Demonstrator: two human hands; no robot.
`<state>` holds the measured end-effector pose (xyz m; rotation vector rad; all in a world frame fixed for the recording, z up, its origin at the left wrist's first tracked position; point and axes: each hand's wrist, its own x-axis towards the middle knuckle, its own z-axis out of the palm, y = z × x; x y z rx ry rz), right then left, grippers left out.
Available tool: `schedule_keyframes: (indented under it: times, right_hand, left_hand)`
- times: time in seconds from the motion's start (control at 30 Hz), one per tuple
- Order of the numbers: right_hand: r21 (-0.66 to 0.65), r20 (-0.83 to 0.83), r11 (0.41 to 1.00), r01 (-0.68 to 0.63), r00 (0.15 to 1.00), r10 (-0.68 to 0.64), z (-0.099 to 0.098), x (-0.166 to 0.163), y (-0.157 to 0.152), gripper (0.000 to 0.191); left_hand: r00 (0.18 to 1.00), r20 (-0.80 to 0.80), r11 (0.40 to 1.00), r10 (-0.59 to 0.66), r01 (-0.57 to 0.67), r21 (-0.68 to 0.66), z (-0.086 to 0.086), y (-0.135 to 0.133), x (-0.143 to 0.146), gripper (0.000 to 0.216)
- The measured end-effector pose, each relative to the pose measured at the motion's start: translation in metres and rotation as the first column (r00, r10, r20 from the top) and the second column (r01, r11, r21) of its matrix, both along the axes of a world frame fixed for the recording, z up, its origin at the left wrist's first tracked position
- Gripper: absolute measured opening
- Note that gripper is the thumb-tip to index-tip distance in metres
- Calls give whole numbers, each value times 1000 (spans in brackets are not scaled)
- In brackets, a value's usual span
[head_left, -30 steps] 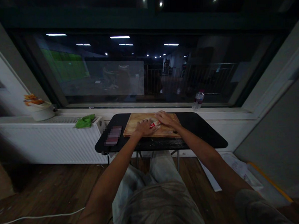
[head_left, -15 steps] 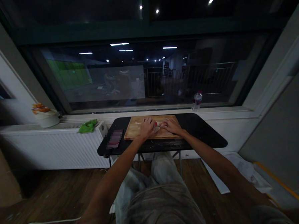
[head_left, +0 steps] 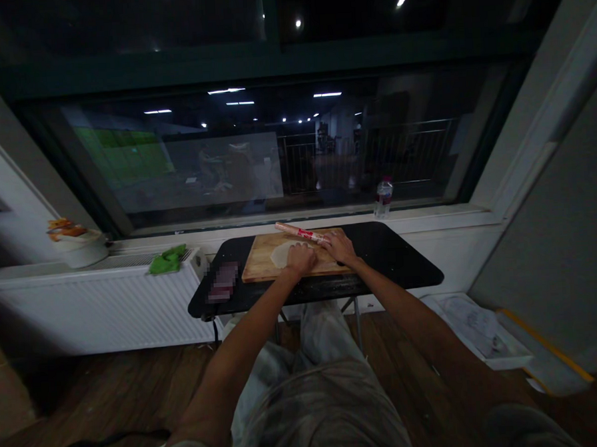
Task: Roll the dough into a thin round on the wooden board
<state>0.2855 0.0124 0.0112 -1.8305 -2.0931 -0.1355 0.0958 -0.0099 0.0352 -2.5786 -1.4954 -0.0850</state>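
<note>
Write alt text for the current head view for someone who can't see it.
A person's right hand holds a tan, red-marked wooden rolling pin, while the left hand appears to touch a thin, whitish dough sheet on a rectangular wooden board. The board lies on a black table.

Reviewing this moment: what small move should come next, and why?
Probably a slight turn of the flat dough with the left hand: that hand is at the dough's right side on the wooden board, while the right hand holds the rolling pin slanted beyond the dough.
</note>
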Motion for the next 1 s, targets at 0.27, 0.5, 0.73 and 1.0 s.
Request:
schedule_keyframes:
  times: [0.27,0.5,0.73,1.0]
  right_hand:
    - [35,15,999,-20,1000,19,-2,0,-3,45]
    - [20,-18,1000,-24,1000,24,1,0,-4,46]
    - [17,-27,999,-28,999,29,2,-2,-7,43]
    - [16,2,999,-28,1000,28,1,-2,-7,45]
  left_hand:
    - [992,-50,993,-118,116,-35,1,-16,-20,35]
    - [987,-20,986,-158,157,-53,-16,-39,-110,42]
    - [980,148,990,131,-122,-63,-26,-19,-129,46]
    - [956,294,993,14,22,-119,-36,-4,-125,50]
